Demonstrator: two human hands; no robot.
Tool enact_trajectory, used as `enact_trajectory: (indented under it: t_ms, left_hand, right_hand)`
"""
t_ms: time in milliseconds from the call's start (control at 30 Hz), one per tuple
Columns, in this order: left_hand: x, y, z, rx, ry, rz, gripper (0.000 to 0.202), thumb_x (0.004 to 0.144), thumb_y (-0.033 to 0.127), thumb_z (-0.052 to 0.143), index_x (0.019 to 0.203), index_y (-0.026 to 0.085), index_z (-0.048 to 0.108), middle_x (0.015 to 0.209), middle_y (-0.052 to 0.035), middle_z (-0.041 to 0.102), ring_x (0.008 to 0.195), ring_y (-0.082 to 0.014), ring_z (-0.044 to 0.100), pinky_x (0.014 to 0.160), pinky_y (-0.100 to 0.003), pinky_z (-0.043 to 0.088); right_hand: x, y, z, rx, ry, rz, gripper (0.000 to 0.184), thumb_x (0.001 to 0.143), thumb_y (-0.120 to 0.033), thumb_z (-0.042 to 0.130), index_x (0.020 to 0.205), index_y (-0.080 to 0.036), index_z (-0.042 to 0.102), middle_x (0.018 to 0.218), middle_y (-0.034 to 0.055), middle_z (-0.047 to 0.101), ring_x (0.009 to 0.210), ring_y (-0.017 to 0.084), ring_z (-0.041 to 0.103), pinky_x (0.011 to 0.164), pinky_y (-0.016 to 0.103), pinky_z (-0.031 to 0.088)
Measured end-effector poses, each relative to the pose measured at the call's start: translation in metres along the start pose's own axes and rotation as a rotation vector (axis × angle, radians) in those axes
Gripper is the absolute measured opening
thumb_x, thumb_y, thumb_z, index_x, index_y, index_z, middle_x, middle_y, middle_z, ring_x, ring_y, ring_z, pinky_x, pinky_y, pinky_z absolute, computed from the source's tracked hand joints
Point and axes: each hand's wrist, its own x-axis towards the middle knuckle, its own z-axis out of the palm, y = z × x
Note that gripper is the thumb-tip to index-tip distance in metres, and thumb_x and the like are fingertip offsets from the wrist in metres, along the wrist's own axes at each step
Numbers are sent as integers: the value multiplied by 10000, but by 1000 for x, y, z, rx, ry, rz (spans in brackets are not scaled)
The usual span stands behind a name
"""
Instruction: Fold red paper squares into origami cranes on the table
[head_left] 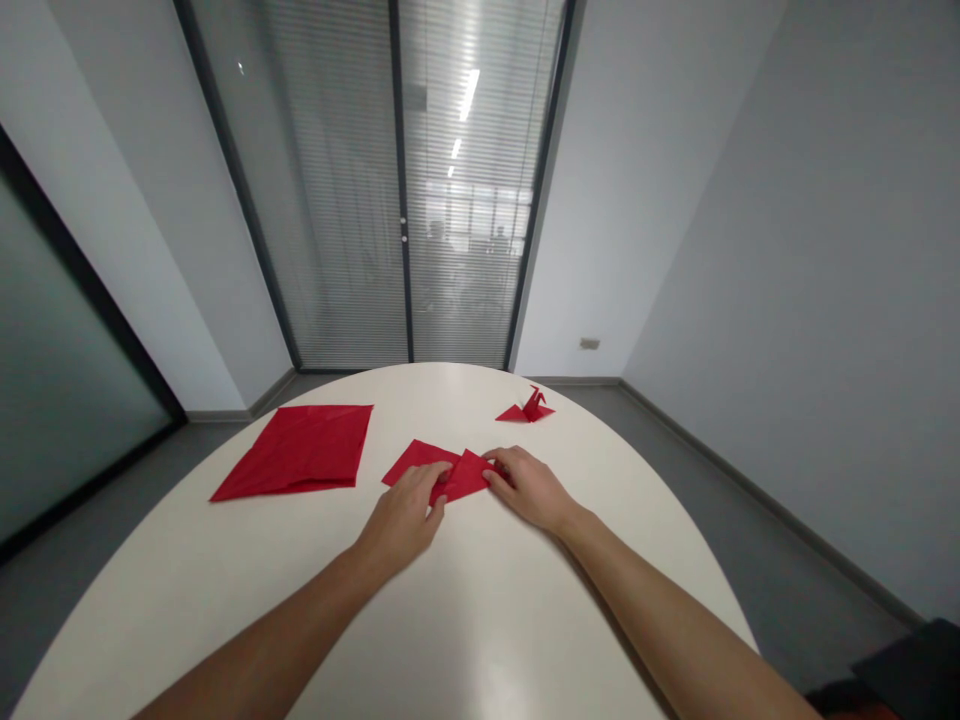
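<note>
A folded piece of red origami paper (pixel 466 478) lies on the white table in front of me, with one pointed flap rising at its middle and another part reaching left. My left hand (pixel 405 515) rests over its left and near side, thumb and fingers pinching the paper close to the centre. At the right corner, my right hand (pixel 531 488) grips the paper between thumb and curled fingers; that corner is hidden by the fingertips. A finished red paper crane (pixel 532 405) stands just beyond, with its wings spread.
The round white table (pixel 480 620) curves away on both sides. On its left lies a stack of flat red paper sheets (pixel 307 450). Behind the table are a glass partition with blinds (pixel 345 200) and grey-white walls. Something dark (pixel 915 670) shows at lower right.
</note>
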Motion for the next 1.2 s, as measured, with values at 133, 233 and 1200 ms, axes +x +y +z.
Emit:
enact_trajectory:
  t_ms: [133,233,1200]
  left_hand:
    - [1,-3,3,20,-34,56,359,943,154,474,1255,223,636,1272,-77,637,1167,-234,582,997,-389,512]
    - [1,-7,7,49,-31,73,330,953,167,478,1203,222,686,1303,-82,621,1181,-245,579,1008,-411,515]
    - [5,5,-5,28,-103,254,277,901,162,538,1144,219,658,1294,-59,635,1213,-231,561,1065,-413,463]
  right_hand:
    - [3,1,6,-5,42,36,318,972,-321,517,1253,-205,611,1009,83,676,954,217,622,846,328,484]
    - [5,-2,7,-53,101,-27,331,937,-237,553,1255,-177,616,1092,106,676,1054,244,594,925,372,478]
    - [-5,-11,17,193,-99,-322,695,858,-263,631,1496,-165,375,1408,171,562,1268,304,551,1081,495,429]
